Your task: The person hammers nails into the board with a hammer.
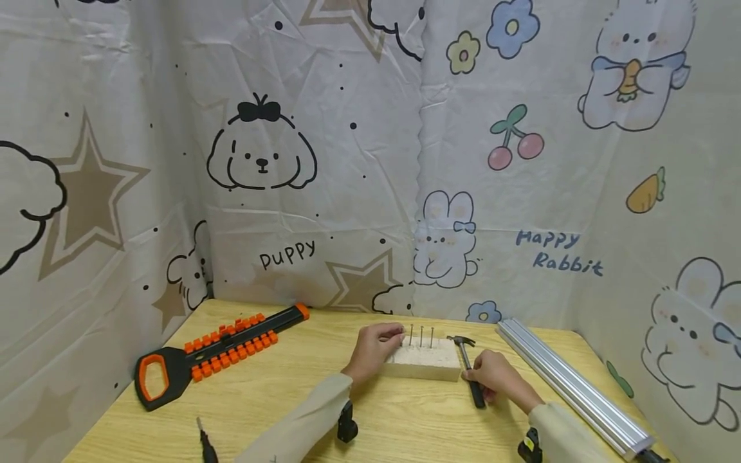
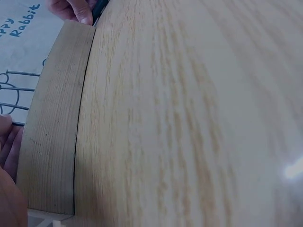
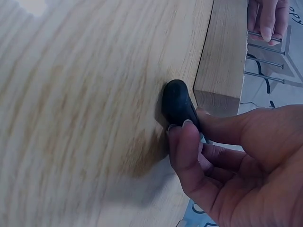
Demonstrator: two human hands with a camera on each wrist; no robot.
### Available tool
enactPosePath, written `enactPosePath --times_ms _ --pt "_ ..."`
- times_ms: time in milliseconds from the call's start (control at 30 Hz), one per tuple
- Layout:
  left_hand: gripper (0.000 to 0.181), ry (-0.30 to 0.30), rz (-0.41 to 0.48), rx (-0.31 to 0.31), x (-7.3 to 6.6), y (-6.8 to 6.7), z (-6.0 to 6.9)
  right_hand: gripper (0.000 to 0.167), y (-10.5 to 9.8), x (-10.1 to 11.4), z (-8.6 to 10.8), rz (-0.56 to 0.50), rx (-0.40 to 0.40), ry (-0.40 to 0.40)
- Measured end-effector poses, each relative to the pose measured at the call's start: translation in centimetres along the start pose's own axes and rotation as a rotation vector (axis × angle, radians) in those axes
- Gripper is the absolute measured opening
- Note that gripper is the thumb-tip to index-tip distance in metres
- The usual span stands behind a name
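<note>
A pale wooden block (image 1: 425, 370) lies on the table, with several thin nails (image 1: 421, 337) upright in its top. My left hand (image 1: 373, 350) is at the block's left end. In the right wrist view, its thumb and fingers pinch the leftmost nail (image 3: 265, 37). My right hand (image 1: 500, 376) grips the handle of a small claw hammer (image 1: 466, 360) to the right of the block. The hammer's head points away from me, near the block's back right corner. The black handle end (image 3: 177, 101) shows close up between right thumb and fingers, low over the table.
A black and orange rack (image 1: 231, 347) with orange clips lies at the left. A screwdriver (image 1: 206, 444) is at the front left edge. A long silver metal bar (image 1: 579, 386) lies along the right side. Printed cloth (image 1: 347, 193) hangs around the table (image 1: 405, 418).
</note>
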State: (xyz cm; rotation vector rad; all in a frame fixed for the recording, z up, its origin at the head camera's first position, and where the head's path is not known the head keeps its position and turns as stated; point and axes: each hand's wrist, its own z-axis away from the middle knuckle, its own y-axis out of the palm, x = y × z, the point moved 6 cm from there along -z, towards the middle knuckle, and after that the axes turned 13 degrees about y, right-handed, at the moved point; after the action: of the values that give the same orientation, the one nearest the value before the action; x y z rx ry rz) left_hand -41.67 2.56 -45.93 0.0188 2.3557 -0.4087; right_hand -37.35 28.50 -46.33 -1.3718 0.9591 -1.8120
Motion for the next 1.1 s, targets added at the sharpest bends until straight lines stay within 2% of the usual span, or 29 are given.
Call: enactPosePath --times_ms 267,467,633,933,1100 --pt "0.021 0.026 -0.027 0.003 0.4 -0.4 -0.1 0.038 0.0 0.5 0.0 0.013 -0.019 -0.027" --pt "0.021 0.020 -0.020 -0.001 0.6 -0.5 -0.1 0.040 0.1 0.5 -0.1 0.013 -0.012 -0.010" --pt "0.020 0.053 -0.032 -0.005 0.4 -0.7 -0.1 0.040 0.3 0.6 -0.3 0.014 -0.013 -0.003" --pt "0.019 -0.035 -0.017 0.014 0.9 -0.8 -0.2 0.038 0.1 0.8 -0.3 0.026 -0.026 -0.004" --pt "0.027 -0.077 0.045 0.054 0.8 -1.2 0.0 0.031 -0.5 1.0 -0.1 0.082 -0.089 -0.055"
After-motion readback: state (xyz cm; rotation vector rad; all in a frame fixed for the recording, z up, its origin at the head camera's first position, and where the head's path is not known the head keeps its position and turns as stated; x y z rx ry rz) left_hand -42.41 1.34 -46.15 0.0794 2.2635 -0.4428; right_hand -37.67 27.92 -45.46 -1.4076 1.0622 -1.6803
